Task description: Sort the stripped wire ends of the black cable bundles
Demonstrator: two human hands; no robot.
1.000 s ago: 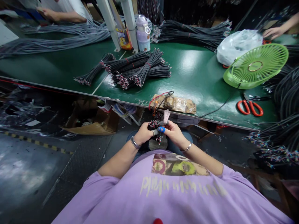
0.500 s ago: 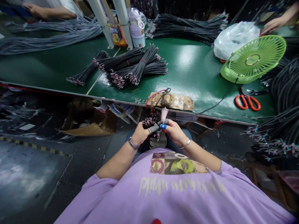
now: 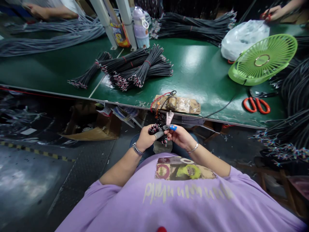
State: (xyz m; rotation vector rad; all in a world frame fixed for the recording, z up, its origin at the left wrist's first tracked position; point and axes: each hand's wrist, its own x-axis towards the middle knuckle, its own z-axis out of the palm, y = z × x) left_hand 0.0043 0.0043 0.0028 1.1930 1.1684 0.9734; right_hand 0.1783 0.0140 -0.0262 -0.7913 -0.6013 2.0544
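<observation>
My left hand point(image 3: 146, 138), a grey cover on its thumb, is closed round a bundle of thin black cables point(image 3: 154, 129) with red and white wire ends pointing up. Against the bundle's right side, my right hand point(image 3: 180, 137) has its fingers drawn together, blue tape round one of them. Whatever its fingertips pinch is too small to make out. Just above them a pale pink tapered piece point(image 3: 169, 118) sticks out from a worn wooden block point(image 3: 187, 105) at the table edge. Red and black leads run across the block.
Tied black cable bundles point(image 3: 142, 69) lie on the green table point(image 3: 200, 71). To the right are a green fan point(image 3: 263, 59), red-handled scissors point(image 3: 256, 105) and a plastic bag point(image 3: 243, 40). A bottle point(image 3: 141, 29) stands at the back. Co-workers' hands point(image 3: 275, 13) show at the far edges.
My right hand's blue-taped finger has shifted slightly right and up and is straighter. My left hand still holds the bundle. The co-worker's hand at upper right has moved up and holds something red.
</observation>
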